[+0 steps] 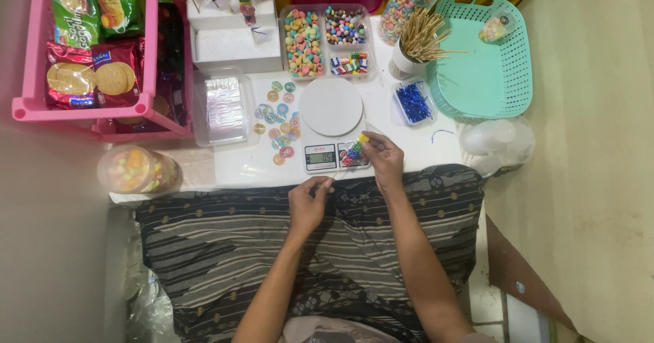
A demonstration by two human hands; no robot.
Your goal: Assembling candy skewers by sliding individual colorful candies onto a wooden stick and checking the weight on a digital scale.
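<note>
On the white bench [409, 153], just below the scale [330, 121], a candy skewer [351, 153] is pinched at both ends: left hand [308, 203] fingers grasp its stick, right hand [383, 159] fingers its tip.

1. A pink rack [30, 104] at the left holds biscuit packets [92, 77].
2. A teal basket [487, 77] stands at the right, near a cup of wooden sticks [415, 43].
3. Round stickers [279, 121] lie beside a clear box of wrappers [223, 108].
4. A lidded jar [136, 169] is near the table edge.

Both hands [308, 203] [383, 158] hold a candy skewer [351, 156] over the scale [330, 125].
</note>
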